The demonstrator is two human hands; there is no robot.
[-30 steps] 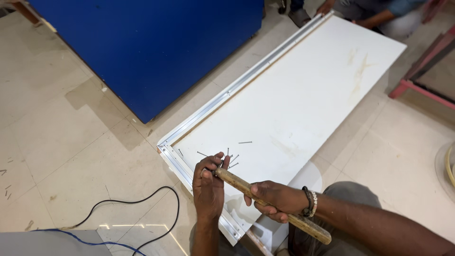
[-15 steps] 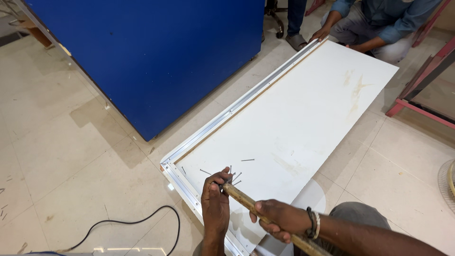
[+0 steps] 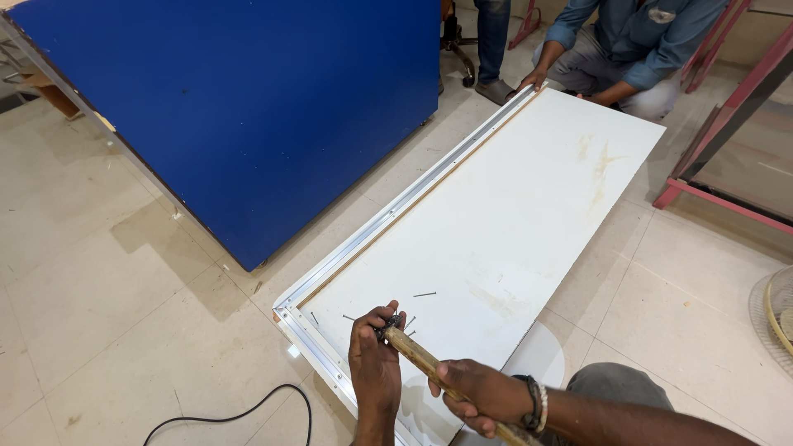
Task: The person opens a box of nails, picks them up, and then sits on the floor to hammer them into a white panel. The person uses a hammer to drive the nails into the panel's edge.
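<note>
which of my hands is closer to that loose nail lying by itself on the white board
Left. The left hand is at the hammer's head end, just below-left of the thin loose metal nail on the flat white board. The right hand grips the wooden handle farther back.

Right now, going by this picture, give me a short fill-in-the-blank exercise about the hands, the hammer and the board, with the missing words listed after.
1. The right hand grips the hammer by its ____ handle.
2. The left hand is at the hammer's head, over the ____ board on the floor.
3. Loose ____ lie on the board beside the left hand.
4. The big upright panel left of the board is ____ in colour.

Missing words: wooden; white; nails; blue
</note>
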